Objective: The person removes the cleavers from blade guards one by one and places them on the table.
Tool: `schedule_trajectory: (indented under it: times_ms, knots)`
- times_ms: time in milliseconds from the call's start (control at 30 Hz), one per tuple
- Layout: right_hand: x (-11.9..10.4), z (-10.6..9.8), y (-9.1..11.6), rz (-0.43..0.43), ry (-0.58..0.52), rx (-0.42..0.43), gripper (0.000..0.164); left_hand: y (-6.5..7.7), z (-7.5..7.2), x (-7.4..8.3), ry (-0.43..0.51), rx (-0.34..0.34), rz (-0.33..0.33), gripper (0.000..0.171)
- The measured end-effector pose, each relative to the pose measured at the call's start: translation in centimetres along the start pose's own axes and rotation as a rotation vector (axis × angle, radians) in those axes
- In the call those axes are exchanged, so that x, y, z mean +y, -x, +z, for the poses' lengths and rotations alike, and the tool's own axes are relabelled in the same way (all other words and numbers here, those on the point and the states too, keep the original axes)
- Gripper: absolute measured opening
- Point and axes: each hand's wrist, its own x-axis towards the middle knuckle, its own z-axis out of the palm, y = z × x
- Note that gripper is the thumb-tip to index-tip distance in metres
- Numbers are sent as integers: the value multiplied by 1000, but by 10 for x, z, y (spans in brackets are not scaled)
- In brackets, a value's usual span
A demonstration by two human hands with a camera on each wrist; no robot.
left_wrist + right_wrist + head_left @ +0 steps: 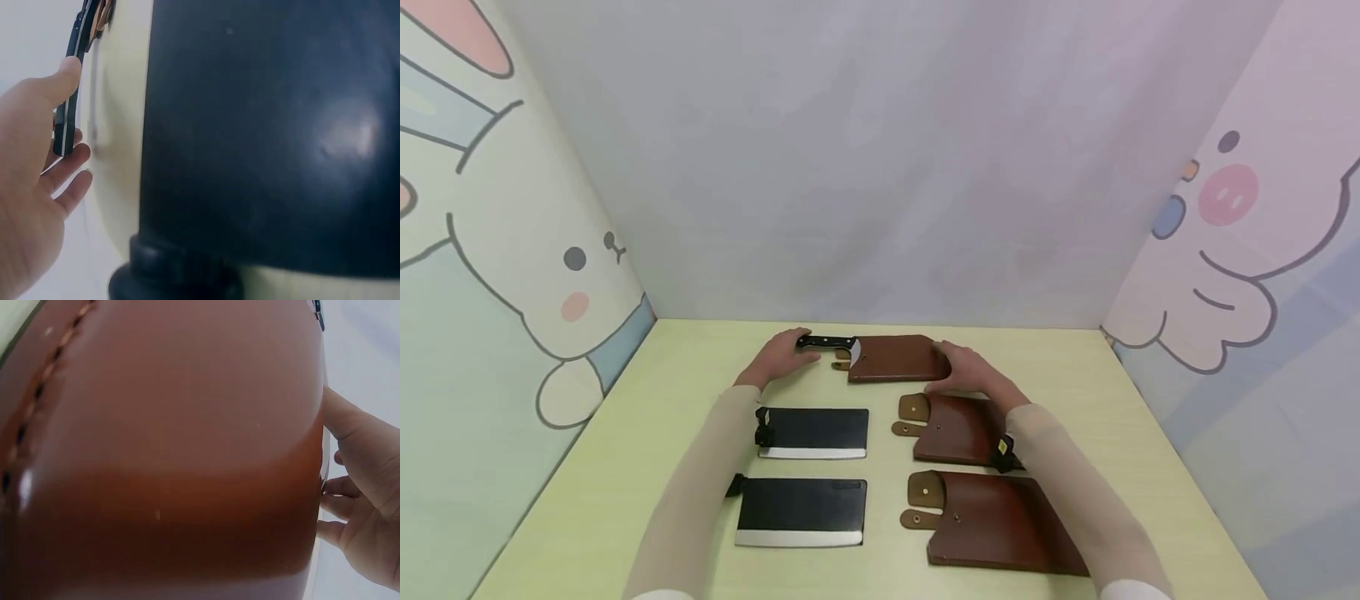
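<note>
At the back of the table my left hand [779,357] pinches the black riveted handle [67,125] of a cleaver [827,342] between thumb and fingers. Most of its blade is hidden inside a brown leather sheath [895,360]; only a strip of metal by the handle shows. My right hand [967,369] grips the sheath's right end, thumb at the front corner and fingers toward the back. Small tan strap tabs stick out under the handle at the sheath's mouth.
Nearer lie two dark-bladed cleavers, a middle one [820,429] and a front one [805,507], under or beside the left forearm. Two more brown sheaths, middle [958,429] and front [992,521], lie at the right with flaps open. A pale curtain [880,167] stands behind.
</note>
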Motion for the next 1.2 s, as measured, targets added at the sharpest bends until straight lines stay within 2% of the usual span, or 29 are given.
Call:
schedule_trajectory:
  times_ms: [267,433,600,933,1200]
  knots:
    - [-8,-2,-3,-1,17,-22,104,2,-4,2,-21,-2,13,61]
    - [-10,-1,-3,9,29,-10,91,-3,-2,1,1,-21,-5,56]
    - [-12,0,-2,-3,26,15,81,-5,0,2,-21,-11,-10,54]
    - [-16,-6,6,-43,31,53,83,3,-6,12,-51,50,3,48]
    - [-23,-13,17,-73,35,117,82,11,-12,24,-37,164,5,48]
